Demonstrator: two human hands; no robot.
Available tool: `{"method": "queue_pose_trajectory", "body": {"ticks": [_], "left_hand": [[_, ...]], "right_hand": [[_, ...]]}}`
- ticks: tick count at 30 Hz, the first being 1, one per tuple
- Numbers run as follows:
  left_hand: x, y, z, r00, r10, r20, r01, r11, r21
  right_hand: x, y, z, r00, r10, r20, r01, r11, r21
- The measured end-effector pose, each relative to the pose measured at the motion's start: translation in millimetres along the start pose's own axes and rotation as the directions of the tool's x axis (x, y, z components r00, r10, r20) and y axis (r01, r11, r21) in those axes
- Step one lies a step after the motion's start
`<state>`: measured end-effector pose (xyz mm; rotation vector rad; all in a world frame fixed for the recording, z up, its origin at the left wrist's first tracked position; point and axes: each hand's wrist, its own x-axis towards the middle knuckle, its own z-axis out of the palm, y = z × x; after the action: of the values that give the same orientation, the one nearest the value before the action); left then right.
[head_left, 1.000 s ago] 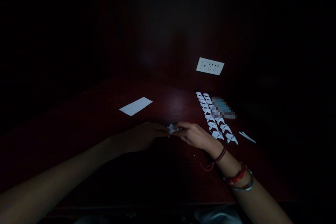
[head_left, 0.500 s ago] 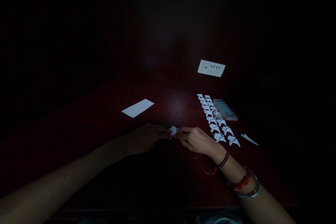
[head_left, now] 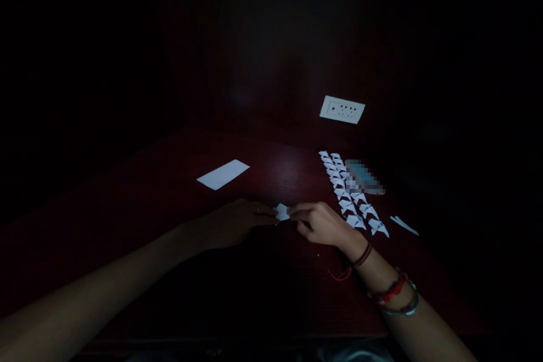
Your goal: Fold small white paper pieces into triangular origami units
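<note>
- Folded paper (head_left: pixel 282 212), small and white, sits between the two hands near the middle of the table (head_left: pixel 271 294); table broad, dark red, faintly glossy, lit in one patch beyond the hands, lost in shadow at the sides.
- Left hand (head_left: pixel 237 223): in shade, fingers together and stretched out, tips touching the paper's left edge. Pinching or only pressing, cannot tell.
- Right hand (head_left: pixel 320 223): better lit, index finger reaching to the paper's right edge, other fingers curled beneath. Cannot tell whether the thumb closes on it from below.
- Folded figures (head_left: pixel 354 222): white, pointed, in two side-by-side rows running away from the person, to the right of the right hand; near ones look larger.
- Paper sheet (head_left: pixel 223 175): white, flat, oblong, lying slantwise beyond the left hand, well apart from the folded paper.
- Socket plate (head_left: pixel 342 110): white, on the dark upright surface behind the table, above the rows; a round hole and groups of slots.
- Flat object (head_left: pixel 363 175): pale blue face, blurred into blocks, right beside the right-hand row; kind cannot be told.
- Bracelets (head_left: pixel 392 293): red band and greyish band on the right forearm; thin dark red cord nearer the wrist, loose end hanging.
- Paper strips (head_left: pixel 404 225): two, narrow, pale, meeting in a narrow V, right of the rows.
- Speck (head_left: pixel 318 255): tiny, white, on the table below the right hand.
</note>
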<state>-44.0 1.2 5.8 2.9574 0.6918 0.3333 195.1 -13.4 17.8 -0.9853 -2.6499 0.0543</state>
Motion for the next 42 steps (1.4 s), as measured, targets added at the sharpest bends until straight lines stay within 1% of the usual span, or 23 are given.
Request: {"method": "queue_pose_trajectory", "body": {"ticks": [3,5,6,8,11,14,16,17,19,23,25,28,31,35,39,42], "left_hand": [[1.1,-1.4,1.0,1.0,0.01,0.014,-0.01,1.0,0.002],[1.9,-3.4,3.6,1.0,0.014,0.021,-0.014,1.0,0.006],[2.3,-4.4,4.9,1.0,0.014,0.023,-0.015,1.0,0.006],[3.0,-5.5,6.5,1.0,0.018,0.018,-0.018,1.0,-0.001],[4.3,-4.0,4.2,1.0,0.02,-0.001,-0.02,1.0,-0.018],[6.1,0.3,-1.8,1.0,0.027,-0.001,-0.027,0.999,-0.036],[7.2,2.8,-5.0,1.0,0.028,0.004,-0.027,0.999,-0.046],[7.5,3.6,-5.8,1.0,0.027,0.004,-0.027,0.998,-0.05],[7.7,3.9,-5.8,1.0,0.028,0.001,-0.028,0.998,-0.056],[6.8,2.2,-2.6,1.0,0.026,-0.009,-0.026,0.998,-0.056],[6.1,1.6,-1.5,1.0,0.02,-0.014,-0.02,0.998,-0.06],[5.3,2.1,-1.3,1.0,0.008,-0.027,-0.01,0.997,-0.081],[4.6,2.8,-1.1,0.999,-0.01,-0.041,0.006,0.995,-0.098],[3.5,2.2,2.0,0.998,-0.02,-0.057,0.015,0.996,-0.092],[2.7,1.4,4.8,0.998,-0.022,-0.061,0.018,0.997,-0.08],[2.8,1.4,5.3,0.998,-0.023,-0.051,0.02,0.998,-0.062]], "right_hand": [[6.9,7.1,1.5,0.989,0.059,-0.136,-0.039,0.988,0.147],[14.2,11.1,3.7,0.96,0.165,-0.224,-0.112,0.966,0.231],[18.0,12.4,5.5,0.947,0.223,-0.231,-0.158,0.951,0.267],[24.9,13.5,10.3,0.939,0.304,-0.16,-0.232,0.904,0.358],[31.9,13.1,19.0,0.918,0.395,-0.042,-0.328,0.812,0.484],[35.3,12.8,26.0,0.87,0.491,0.03,-0.41,0.691,0.596],[35.7,12.3,27.7,0.859,0.508,0.061,-0.427,0.645,0.634],[35.3,11.7,27.5,0.866,0.495,0.069,-0.42,0.646,0.638],[33.3,9.6,25.4,0.893,0.446,0.056,-0.383,0.691,0.614],[27.0,4.1,18.2,0.932,0.36,-0.049,-0.282,0.803,0.525],[24.0,2.2,15.3,0.949,0.306,-0.08,-0.233,0.847,0.477],[20.9,0.2,12.8,0.973,0.216,-0.083,-0.169,0.907,0.386],[18.6,-1.4,11.7,0.984,0.163,-0.078,-0.137,0.956,0.261],[15.9,-3.0,10.5,0.994,0.089,-0.065,-0.08,0.988,0.135],[14.1,-3.7,8.5,0.998,0.049,-0.039,-0.045,0.995,0.088],[13.9,-3.7,7.4,0.998,0.037,-0.042,-0.034,0.997,0.063]]}}
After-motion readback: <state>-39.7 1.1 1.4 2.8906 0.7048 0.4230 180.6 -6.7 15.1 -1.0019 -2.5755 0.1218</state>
